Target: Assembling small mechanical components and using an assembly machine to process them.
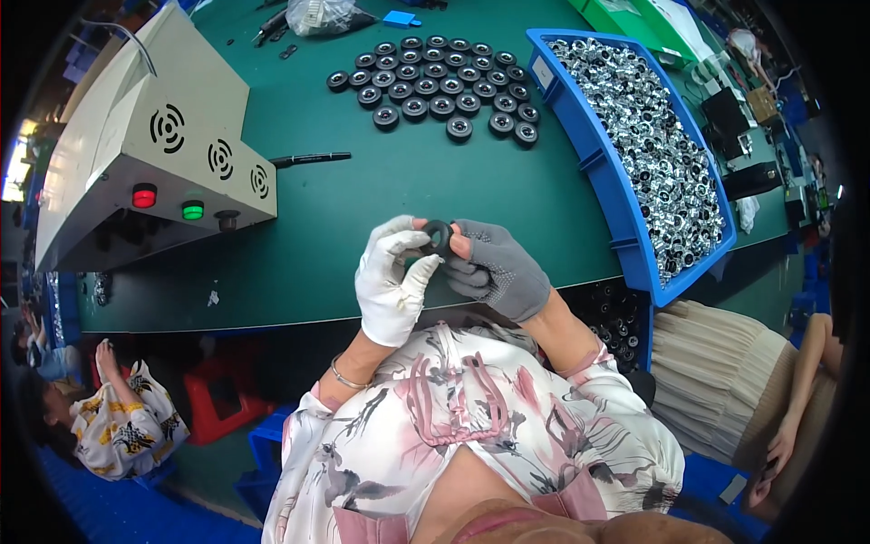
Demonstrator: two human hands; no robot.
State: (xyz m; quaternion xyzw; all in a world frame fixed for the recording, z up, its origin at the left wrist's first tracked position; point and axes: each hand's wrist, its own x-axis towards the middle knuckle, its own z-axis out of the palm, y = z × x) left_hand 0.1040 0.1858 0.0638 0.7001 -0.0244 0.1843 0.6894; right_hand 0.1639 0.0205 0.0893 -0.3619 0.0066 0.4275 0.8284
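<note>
Just above the table's front edge, both hands meet around a small black ring point(428, 243) that looks like a rubber tyre with an open centre. My left hand point(391, 272), in a white glove, pinches its left side with thumb and fingers. My right hand point(497, 270) wears a grey dotted glove with bare fingertips and grips the right side. Farther back on the green table point(299, 236) stand several small black wheels point(441, 107) with shiny hubs, grouped close together. To the right, a blue bin point(605, 195) holds a heap of small silver and black parts point(634, 127).
A beige machine point(118, 172) with red and green buttons stands at the left, a black pen point(313, 159) beside it. A second blue bin with dark wheels point(616, 317) sits below the table edge at right. People sit at left point(127, 417) and right point(734, 381).
</note>
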